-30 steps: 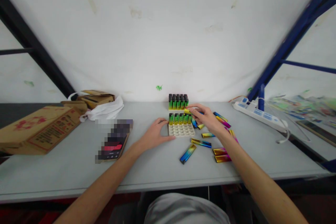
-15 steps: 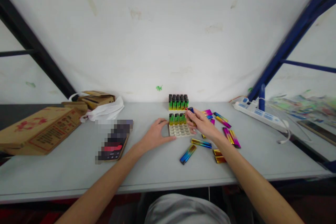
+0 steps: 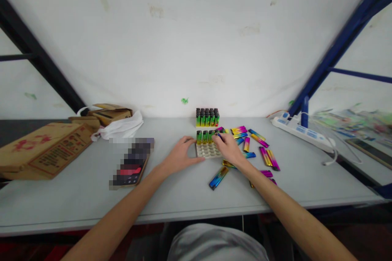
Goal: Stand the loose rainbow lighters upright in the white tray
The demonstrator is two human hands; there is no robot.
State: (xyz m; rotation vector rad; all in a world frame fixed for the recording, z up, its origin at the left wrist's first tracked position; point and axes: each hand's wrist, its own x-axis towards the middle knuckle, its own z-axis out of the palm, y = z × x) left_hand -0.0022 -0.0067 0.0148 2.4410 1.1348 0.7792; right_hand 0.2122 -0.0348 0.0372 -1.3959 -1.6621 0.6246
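Observation:
My left hand (image 3: 180, 155) holds the left side of a pale tray with round holes (image 3: 208, 151), its thumb at the near corner and its fingers farther back. Green-and-gold lighters (image 3: 204, 136) with black tops stand upright in the tray's back row. Over the right end of that row is my right hand (image 3: 228, 147), its fingers closed on a lighter (image 3: 217, 133) with a dark top; most of this lighter is hidden. Behind stands a full block of upright green-and-gold lighters (image 3: 207, 118).
Loose shiny lighters (image 3: 246, 144) in pink, blue and gold lie to the right. One blue-and-gold lighter (image 3: 218, 178) lies nearer the front edge. A phone (image 3: 134, 163), cardboard box (image 3: 45, 151) and white bag (image 3: 122, 128) are at left; a power strip (image 3: 303, 132) is at right.
My right hand has moved slightly left and down with the lighter, to the right end of the tray's back row. My left hand stays at the tray.

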